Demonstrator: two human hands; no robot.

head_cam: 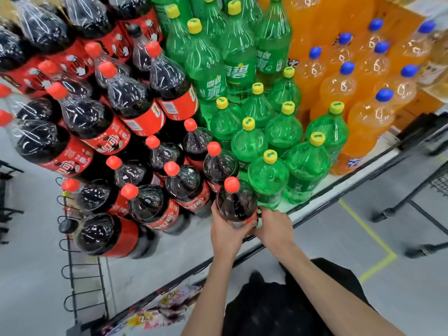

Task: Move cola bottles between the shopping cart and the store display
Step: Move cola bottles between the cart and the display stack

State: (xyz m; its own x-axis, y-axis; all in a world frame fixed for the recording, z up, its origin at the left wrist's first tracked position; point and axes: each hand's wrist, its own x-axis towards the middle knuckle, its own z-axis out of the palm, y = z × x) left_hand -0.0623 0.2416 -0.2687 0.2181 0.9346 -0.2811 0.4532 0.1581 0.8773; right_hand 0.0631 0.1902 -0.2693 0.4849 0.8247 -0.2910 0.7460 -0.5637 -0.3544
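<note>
A large cola bottle [236, 202] with a red cap stands upright at the front edge of the display shelf [184, 253], beside a green soda bottle [268, 180]. My left hand [225, 234] wraps its lower body from the left. My right hand [274, 226] grips it from the right, at the red label. Many more cola bottles [150, 204] stand on the shelf and are stacked in shrink-wrapped packs [92, 122] behind. Part of a black shopping cart frame [412, 202] shows at the right.
Green soda bottles [291, 132] and orange soda bottles [363, 117] fill the display's right side. A wire rack [82, 275] runs along the shelf's left end. Grey floor with a yellow line [373, 236] lies to the right, between shelf and cart.
</note>
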